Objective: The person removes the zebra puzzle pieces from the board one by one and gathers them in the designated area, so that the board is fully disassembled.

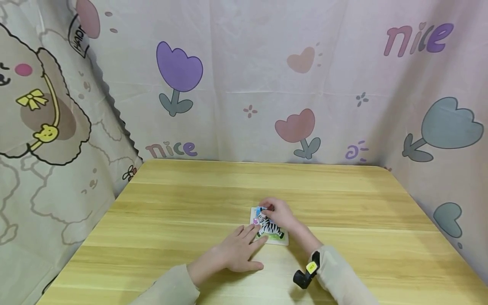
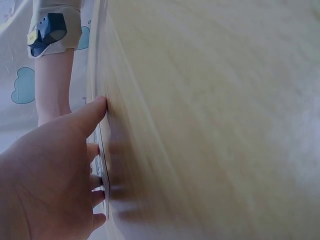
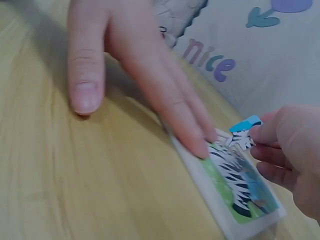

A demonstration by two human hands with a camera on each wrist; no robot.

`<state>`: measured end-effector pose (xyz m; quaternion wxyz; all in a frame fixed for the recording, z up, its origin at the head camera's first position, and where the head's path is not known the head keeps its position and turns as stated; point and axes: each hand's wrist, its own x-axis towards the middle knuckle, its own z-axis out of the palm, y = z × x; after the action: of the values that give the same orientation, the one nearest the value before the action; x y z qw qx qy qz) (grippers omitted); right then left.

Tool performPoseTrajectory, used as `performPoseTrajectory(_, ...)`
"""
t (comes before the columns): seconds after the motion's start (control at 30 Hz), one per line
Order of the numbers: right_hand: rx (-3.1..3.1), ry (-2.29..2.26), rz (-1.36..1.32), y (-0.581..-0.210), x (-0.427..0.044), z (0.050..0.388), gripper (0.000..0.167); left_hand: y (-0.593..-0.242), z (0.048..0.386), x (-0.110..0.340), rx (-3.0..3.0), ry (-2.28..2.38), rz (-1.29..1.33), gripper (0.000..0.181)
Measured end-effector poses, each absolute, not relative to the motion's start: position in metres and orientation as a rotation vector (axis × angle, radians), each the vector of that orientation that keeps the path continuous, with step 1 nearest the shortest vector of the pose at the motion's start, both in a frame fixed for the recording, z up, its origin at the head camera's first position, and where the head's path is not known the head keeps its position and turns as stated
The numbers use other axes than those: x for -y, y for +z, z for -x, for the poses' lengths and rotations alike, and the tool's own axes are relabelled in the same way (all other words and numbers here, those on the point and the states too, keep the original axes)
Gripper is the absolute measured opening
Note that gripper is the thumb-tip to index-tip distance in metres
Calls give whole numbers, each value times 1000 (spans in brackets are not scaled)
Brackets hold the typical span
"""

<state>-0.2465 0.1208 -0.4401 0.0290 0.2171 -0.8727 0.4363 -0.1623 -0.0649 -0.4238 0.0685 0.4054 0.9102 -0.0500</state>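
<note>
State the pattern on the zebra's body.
Black and white stripes cover the zebra, shown best in the head view.

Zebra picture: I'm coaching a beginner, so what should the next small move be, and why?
Perhaps lower the striped blue-edged piece onto the zebra picture: the right hand pinches it raised near the far end, its stripes match, and the left hand rests fingers on the picture, likely steadying it.

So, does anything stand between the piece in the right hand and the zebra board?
Nothing visible does: the right hand holds the piece at the far end of the board, and the left hand rests along its left side.
</note>
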Motion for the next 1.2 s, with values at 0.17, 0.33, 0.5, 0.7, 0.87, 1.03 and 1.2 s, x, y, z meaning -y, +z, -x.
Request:
performPoseTrajectory(0.17, 2645, 1534, -507, -437, -143, 246, 21, -422, 161, 64, -2726, -100, -1221, 73)
performPoseTrajectory(0.33, 2615, 1653, -397, -439, -177, 248, 20, -421, 159, 64, -2723, -88, -1216, 73)
performPoseTrajectory(0.5, 2642, 1703, -243, -440, -211, 252, 24, -419, 158, 64, -2736, -115, -1221, 72)
performPoseTrajectory(0.7, 2692, 1559, -132, -438, -238, 260, 26, -421, 160, 64, -2740, -130, -1221, 73)
performPoseTrajectory(0.87, 2759, 1402, -111, -440, -246, 266, 24, -425, 162, 64, -2745, -141, -1227, 72)
performPoseTrajectory(1.03, 2809, 1247, -110, -445, -244, 270, 23, -426, 163, 65, -2748, -144, -1231, 72)
performPoseTrajectory(1.2, 2819, 1143, -85, -448, -235, 274, 23, -425, 162, 65, -2745, -130, -1222, 72)
